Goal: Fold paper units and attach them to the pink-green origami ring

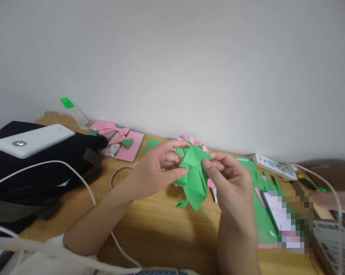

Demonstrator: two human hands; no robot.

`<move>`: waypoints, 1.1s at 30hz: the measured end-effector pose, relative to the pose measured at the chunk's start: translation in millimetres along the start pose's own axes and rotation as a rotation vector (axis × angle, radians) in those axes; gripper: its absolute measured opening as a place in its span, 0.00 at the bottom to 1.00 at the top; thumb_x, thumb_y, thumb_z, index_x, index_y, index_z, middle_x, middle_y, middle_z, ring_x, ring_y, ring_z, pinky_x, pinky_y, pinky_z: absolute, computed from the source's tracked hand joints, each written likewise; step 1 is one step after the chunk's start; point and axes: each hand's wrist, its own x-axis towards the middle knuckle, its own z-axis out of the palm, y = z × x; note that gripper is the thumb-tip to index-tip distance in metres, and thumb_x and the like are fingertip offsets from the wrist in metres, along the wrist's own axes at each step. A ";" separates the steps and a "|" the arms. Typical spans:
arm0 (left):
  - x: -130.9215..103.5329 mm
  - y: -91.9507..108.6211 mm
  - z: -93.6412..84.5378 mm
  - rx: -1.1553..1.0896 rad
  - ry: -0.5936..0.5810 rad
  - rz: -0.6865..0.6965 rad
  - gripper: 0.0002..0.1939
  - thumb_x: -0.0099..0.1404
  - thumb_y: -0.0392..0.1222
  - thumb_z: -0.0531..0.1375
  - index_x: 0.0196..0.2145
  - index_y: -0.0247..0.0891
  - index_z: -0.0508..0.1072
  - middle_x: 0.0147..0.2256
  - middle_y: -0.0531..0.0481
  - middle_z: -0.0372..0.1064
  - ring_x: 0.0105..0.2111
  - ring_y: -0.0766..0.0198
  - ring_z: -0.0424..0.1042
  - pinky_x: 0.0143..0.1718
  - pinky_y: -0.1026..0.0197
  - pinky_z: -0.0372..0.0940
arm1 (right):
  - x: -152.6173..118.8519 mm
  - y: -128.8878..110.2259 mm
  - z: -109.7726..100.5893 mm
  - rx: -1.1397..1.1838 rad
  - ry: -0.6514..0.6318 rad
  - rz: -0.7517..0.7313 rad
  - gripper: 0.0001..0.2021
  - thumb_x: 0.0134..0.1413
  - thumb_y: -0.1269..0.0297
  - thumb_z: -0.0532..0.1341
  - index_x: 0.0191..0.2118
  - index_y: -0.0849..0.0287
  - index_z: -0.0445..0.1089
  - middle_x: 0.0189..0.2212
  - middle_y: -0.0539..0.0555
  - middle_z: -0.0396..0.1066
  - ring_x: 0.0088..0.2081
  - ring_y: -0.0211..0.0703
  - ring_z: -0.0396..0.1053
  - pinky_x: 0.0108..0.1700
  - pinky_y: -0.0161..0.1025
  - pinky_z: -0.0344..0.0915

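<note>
Between my hands, above the wooden table, is a folded green paper piece (195,179) with creased flaps and a pointed lower end. My left hand (163,164) pinches its left side, thumb in front and index finger along the top. My right hand (229,175) grips the right edge between thumb and fingers. A small curled green strip (182,204) hangs at its lower left; I cannot tell whether it is joined on. Pink and green folded paper (193,140) shows just behind, partly hidden by my hands and the green piece.
On the left, a white power bank (34,139) rests on a black bag (52,164), with white cables across the wooden table (161,225). Pink paper (132,147) lies at the back left. Green sheets (264,221), a phone (278,210) and a power strip (274,166) are on the right.
</note>
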 end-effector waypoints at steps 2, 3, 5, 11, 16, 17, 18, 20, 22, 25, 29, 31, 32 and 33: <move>1.8 0.6 -1.0 0.013 0.079 0.007 0.21 0.56 0.36 0.64 0.48 0.36 0.70 0.29 0.51 0.77 0.30 0.63 0.77 0.32 0.63 0.72 | 1.9 -3.6 -4.3 -0.038 -0.055 0.028 0.08 0.51 0.61 0.68 0.31 0.57 0.70 0.17 0.45 0.68 0.17 0.32 0.64 0.18 0.30 0.61; 3.0 1.1 -1.9 0.021 0.122 0.024 0.18 0.56 0.36 0.64 0.46 0.36 0.71 0.28 0.52 0.77 0.29 0.64 0.76 0.31 0.64 0.71 | 3.2 -5.2 -6.8 -0.075 -0.107 0.047 0.09 0.50 0.61 0.68 0.29 0.58 0.69 0.17 0.46 0.69 0.18 0.33 0.66 0.18 0.30 0.62; 5.5 1.9 -4.1 -0.008 0.169 0.055 0.15 0.58 0.41 0.64 0.43 0.35 0.73 0.29 0.51 0.77 0.31 0.64 0.76 0.32 0.64 0.71 | 6.4 -6.7 -11.1 -0.128 -0.193 0.081 0.11 0.48 0.60 0.69 0.27 0.59 0.68 0.17 0.48 0.71 0.18 0.35 0.68 0.19 0.30 0.64; 10.3 -3.0 -4.3 -0.114 0.197 0.026 0.37 0.46 0.43 0.71 0.53 0.36 0.65 0.48 0.41 0.74 0.42 0.58 0.76 0.39 0.60 0.72 | 15.7 1.5 -10.1 0.053 -0.064 0.136 0.13 0.45 0.60 0.71 0.27 0.58 0.66 0.22 0.51 0.77 0.23 0.39 0.75 0.28 0.35 0.75; 12.4 -3.7 1.8 0.112 0.185 0.064 0.16 0.52 0.39 0.67 0.40 0.35 0.74 0.35 0.49 0.76 0.35 0.61 0.75 0.35 0.62 0.70 | 17.1 8.6 -1.5 0.151 -0.197 0.225 0.13 0.45 0.58 0.70 0.29 0.58 0.67 0.22 0.50 0.76 0.23 0.39 0.75 0.28 0.36 0.75; 12.6 -2.9 2.6 0.174 0.194 0.070 0.12 0.52 0.38 0.66 0.37 0.35 0.74 0.32 0.51 0.75 0.32 0.63 0.74 0.32 0.63 0.68 | 16.8 9.7 -0.1 0.155 -0.219 0.220 0.13 0.46 0.58 0.69 0.30 0.58 0.67 0.21 0.49 0.75 0.23 0.38 0.74 0.28 0.36 0.74; 12.7 -2.1 3.0 0.225 0.208 0.077 0.10 0.52 0.37 0.66 0.34 0.35 0.74 0.29 0.53 0.74 0.30 0.64 0.72 0.29 0.64 0.66 | 16.4 10.6 0.8 0.142 -0.236 0.209 0.12 0.47 0.58 0.68 0.30 0.58 0.67 0.20 0.48 0.74 0.22 0.37 0.72 0.27 0.35 0.73; 12.4 -1.5 2.7 0.284 0.214 0.093 0.06 0.53 0.37 0.65 0.30 0.35 0.73 0.25 0.55 0.72 0.26 0.67 0.69 0.26 0.66 0.63 | 15.7 12.0 1.2 0.054 -0.265 0.174 0.11 0.49 0.58 0.67 0.30 0.58 0.67 0.20 0.47 0.71 0.21 0.36 0.70 0.26 0.34 0.70; 11.6 -2.2 1.3 0.322 0.184 0.119 0.03 0.55 0.37 0.63 0.27 0.35 0.72 0.23 0.56 0.70 0.24 0.68 0.66 0.26 0.66 0.60 | 14.9 12.6 -0.3 -0.094 -0.252 0.112 0.09 0.51 0.59 0.66 0.33 0.57 0.69 0.23 0.48 0.72 0.25 0.36 0.70 0.29 0.35 0.70; 9.4 -5.1 -1.0 0.446 0.137 0.179 0.05 0.57 0.36 0.60 0.25 0.35 0.72 0.22 0.56 0.67 0.25 0.68 0.63 0.26 0.66 0.57 | 13.3 11.1 -4.4 -0.350 -0.120 -0.144 0.11 0.52 0.64 0.64 0.43 0.55 0.69 0.37 0.52 0.73 0.37 0.41 0.72 0.38 0.41 0.71; 5.8 -9.2 0.2 0.522 0.000 0.193 0.05 0.59 0.36 0.59 0.26 0.35 0.71 0.23 0.57 0.64 0.25 0.69 0.60 0.26 0.66 0.55 | 11.3 5.9 -9.0 -0.643 -0.148 -0.536 0.20 0.55 0.73 0.60 0.53 0.50 0.66 0.47 0.54 0.70 0.48 0.45 0.69 0.48 0.47 0.68; 4.4 -10.0 2.3 0.508 -0.063 0.190 0.06 0.60 0.35 0.58 0.25 0.35 0.70 0.22 0.58 0.63 0.25 0.69 0.60 0.26 0.67 0.54 | 11.0 4.3 -10.4 -0.710 -0.223 -0.614 0.20 0.55 0.76 0.58 0.52 0.49 0.67 0.46 0.54 0.70 0.48 0.46 0.69 0.48 0.48 0.68; 3.9 -10.0 3.3 0.503 -0.075 0.197 0.07 0.61 0.34 0.57 0.25 0.36 0.69 0.22 0.58 0.63 0.25 0.70 0.60 0.26 0.67 0.54 | 11.0 4.0 -10.9 -0.726 -0.237 -0.642 0.20 0.55 0.77 0.58 0.50 0.49 0.68 0.45 0.54 0.70 0.48 0.46 0.69 0.47 0.48 0.68; 3.5 -9.8 4.2 0.504 -0.074 0.211 0.07 0.61 0.33 0.56 0.25 0.36 0.69 0.22 0.58 0.63 0.25 0.70 0.61 0.26 0.67 0.54 | 11.0 4.0 -11.3 -0.739 -0.235 -0.677 0.19 0.55 0.78 0.58 0.48 0.49 0.70 0.44 0.54 0.71 0.46 0.46 0.70 0.46 0.47 0.68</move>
